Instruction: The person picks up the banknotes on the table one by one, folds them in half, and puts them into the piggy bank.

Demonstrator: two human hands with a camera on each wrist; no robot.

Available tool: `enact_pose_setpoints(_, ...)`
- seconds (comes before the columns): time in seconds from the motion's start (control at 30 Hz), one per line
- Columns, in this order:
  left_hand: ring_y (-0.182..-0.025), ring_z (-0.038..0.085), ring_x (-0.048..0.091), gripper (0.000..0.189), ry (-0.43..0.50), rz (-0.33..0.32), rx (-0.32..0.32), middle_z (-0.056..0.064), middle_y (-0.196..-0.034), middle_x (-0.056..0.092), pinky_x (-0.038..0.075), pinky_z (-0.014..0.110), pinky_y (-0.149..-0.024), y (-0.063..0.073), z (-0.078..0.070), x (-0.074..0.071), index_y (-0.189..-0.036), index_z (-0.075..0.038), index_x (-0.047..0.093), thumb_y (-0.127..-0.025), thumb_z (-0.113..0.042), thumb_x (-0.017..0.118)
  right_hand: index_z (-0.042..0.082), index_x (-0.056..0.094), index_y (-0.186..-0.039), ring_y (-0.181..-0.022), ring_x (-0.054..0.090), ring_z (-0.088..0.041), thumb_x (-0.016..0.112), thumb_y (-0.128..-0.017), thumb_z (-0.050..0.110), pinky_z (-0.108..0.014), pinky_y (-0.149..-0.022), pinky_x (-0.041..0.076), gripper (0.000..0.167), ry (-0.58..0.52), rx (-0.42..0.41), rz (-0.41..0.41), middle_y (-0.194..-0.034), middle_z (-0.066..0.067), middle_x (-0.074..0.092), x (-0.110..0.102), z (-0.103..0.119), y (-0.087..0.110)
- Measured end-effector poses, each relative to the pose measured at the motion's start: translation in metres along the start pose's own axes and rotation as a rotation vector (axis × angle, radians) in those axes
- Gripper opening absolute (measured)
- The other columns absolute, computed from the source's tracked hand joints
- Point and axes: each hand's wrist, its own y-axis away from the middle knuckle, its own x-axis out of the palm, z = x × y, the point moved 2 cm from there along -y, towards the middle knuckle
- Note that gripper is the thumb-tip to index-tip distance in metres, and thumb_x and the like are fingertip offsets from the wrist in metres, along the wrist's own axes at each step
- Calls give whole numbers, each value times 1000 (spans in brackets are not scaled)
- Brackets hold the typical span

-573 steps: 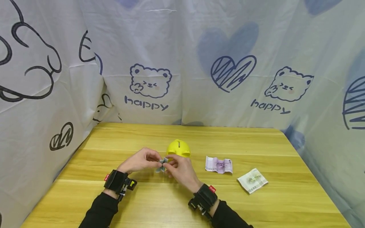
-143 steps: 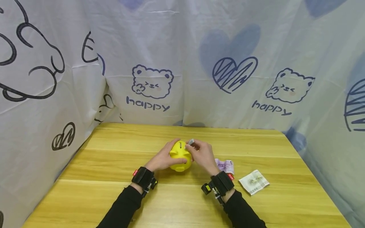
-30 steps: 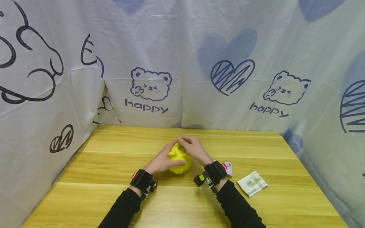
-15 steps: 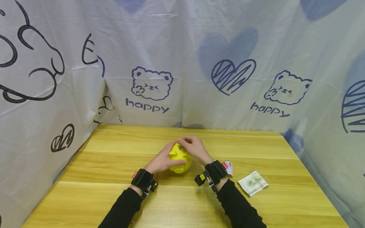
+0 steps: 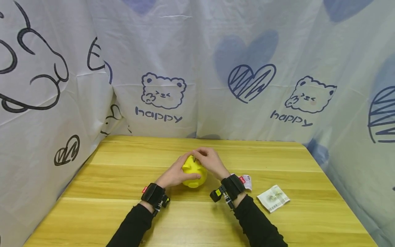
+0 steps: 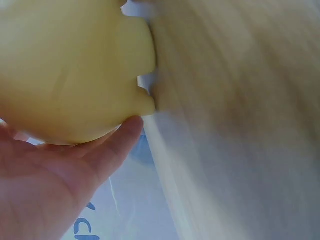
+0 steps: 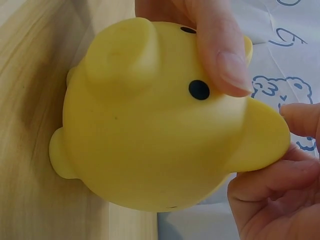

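A yellow piggy bank (image 5: 194,178) stands on the wooden table, its snout and black eyes plain in the right wrist view. My left hand (image 5: 174,174) grips it from the left, the thumb lying across its face near an eye. Over the top, my right hand (image 5: 211,162) has its thumb and fingers pinched together at the coin slot. Only a thin dark sliver shows under these fingertips; the small folded banknote that they held earlier is nearly all hidden. Behind the pig's ear (image 7: 262,137), the right wrist view shows the curled right fingers (image 7: 272,182).
A purple banknote (image 5: 248,182) lies right of the piggy bank, partly covered by the right wrist strap. Farther right is a pale green banknote (image 5: 273,198), creased and flat on the table (image 5: 191,219). Printed cloth (image 5: 210,113) hangs behind and at both sides.
Both hands worked on a grey-blue banknote before the bank; later the left hand took hold of the bank. The right hand brought the folded note from beside it to the slot; little moved lately.
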Motion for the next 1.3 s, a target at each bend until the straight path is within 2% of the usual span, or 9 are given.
enact_pose_setpoints(0.37, -111, 22, 52, 96, -27, 10, 4, 8, -144, 40, 48, 40, -94, 1, -5, -2, -154, -33, 26, -77, -56, 78, 13, 71, -111, -82, 54, -18, 53, -102, 29, -27, -71, 46, 26, 12, -31, 37, -96, -6, 66, 0, 4, 3)
enact_pose_setpoints(0.6, -109, 19, 54, 96, -19, 24, 40, 3, -138, 47, 49, 39, -94, 0, -6, -1, -155, -30, 25, -78, -52, 78, 15, 69, -111, -84, 56, -19, 56, -100, 28, -28, -71, 48, 22, 49, -45, 20, -100, -6, 66, 1, 2, 3)
enact_pose_setpoints(0.83, -107, 19, 54, 96, -18, 15, 24, 2, -135, 48, 49, 38, -92, 1, -6, -2, -154, -30, 26, -77, -53, 78, 16, 71, -109, -84, 54, -19, 54, -101, 31, -28, -72, 46, 24, 34, -31, 22, -98, -4, 66, 0, 1, 2)
enact_pose_setpoints(1.07, -109, 18, 53, 96, -24, 11, 23, 2, -138, 46, 48, 37, -93, 1, -6, -2, -154, -30, 26, -77, -53, 79, 15, 71, -113, -86, 57, -19, 56, -100, 25, -28, -74, 48, 22, 4, -42, 47, -107, -4, 68, -2, 0, 4)
enact_pose_setpoints(1.3, -111, 19, 53, 98, -23, 12, 20, 3, -141, 44, 47, 39, -95, 1, -6, -2, -155, -29, 25, -77, -54, 78, 15, 72, -114, -87, 58, -18, 59, -99, 23, -27, -74, 50, 21, 39, -51, 46, -109, -3, 69, -3, -1, 4)
